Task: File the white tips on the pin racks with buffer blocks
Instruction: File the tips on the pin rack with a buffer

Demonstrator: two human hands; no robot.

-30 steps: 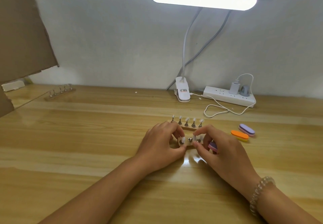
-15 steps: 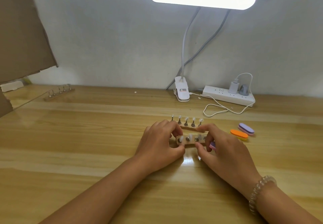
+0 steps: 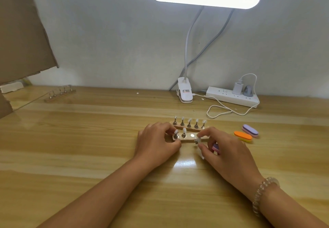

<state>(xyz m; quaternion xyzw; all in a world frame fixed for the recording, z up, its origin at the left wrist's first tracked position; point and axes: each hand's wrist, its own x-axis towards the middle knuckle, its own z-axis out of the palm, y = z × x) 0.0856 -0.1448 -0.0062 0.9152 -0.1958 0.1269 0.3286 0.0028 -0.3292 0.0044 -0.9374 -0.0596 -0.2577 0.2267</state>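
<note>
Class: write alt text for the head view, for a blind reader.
The left hand grips the near pin rack while the right hand pinches one white-tipped pin at its front edge, a pink buffer block under its fingers. A second rack stands behind; an orange block and a purple block lie to its right.

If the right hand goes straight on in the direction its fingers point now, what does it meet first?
Probably the near pin rack, just ahead of the right hand, which pinches a pin. The left hand, gripping the rack's end, lies further along. Depth is hard to judge.
</note>
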